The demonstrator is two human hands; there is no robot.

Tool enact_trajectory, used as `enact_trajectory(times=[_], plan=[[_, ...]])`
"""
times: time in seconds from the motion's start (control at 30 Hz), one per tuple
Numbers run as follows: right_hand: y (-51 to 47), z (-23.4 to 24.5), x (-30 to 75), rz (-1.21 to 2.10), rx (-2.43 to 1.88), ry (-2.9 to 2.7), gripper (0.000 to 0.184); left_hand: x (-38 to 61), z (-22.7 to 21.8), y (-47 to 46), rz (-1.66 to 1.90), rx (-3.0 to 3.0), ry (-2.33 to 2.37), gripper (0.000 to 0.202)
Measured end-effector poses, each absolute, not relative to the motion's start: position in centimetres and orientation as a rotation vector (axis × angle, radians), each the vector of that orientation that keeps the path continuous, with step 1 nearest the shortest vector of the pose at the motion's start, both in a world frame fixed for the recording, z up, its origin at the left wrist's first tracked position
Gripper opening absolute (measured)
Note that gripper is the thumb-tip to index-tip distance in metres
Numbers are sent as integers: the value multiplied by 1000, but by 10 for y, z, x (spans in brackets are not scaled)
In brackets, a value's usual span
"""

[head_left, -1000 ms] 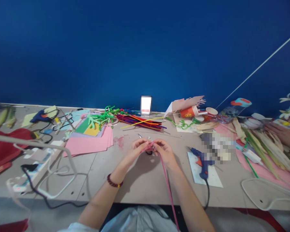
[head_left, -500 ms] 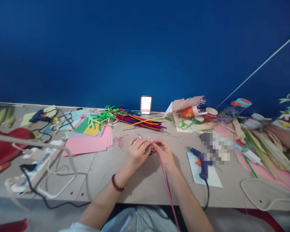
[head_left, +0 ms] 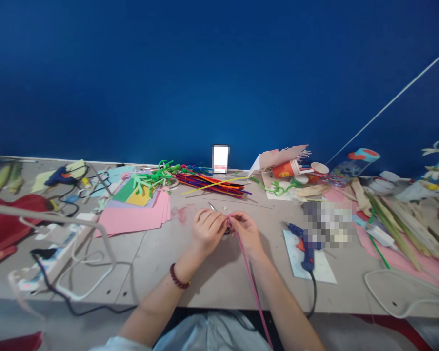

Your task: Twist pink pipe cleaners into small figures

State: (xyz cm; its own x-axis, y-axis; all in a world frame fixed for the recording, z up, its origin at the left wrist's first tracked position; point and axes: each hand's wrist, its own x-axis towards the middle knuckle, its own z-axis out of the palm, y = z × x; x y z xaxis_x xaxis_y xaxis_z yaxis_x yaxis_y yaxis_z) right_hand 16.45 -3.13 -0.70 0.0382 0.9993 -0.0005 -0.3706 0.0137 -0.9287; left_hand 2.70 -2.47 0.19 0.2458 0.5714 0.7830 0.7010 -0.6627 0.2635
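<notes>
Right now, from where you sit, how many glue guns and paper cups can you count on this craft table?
Glue guns: 2 (left glue gun, right glue gun)
Paper cups: 2 (orange paper cup, white paper cup)
Total: 4

Small dark object [head_left: 227,231], mostly hidden behind the right hand's fingers [head_left: 237,220]

We wear a pale blue shirt [head_left: 212,334] with short, soft sleeves. Our arms are bare. Round dark red beads [head_left: 178,276] go around our left wrist [head_left: 183,264].
</notes>
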Motion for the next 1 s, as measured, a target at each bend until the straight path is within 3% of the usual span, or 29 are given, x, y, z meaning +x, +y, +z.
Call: enact_trajectory(times=[1.0], plan=[[-34, 1, 156, 1400, -929, -826, 29, 28, 5, -23, -1434, -2235, -1139, 14]])
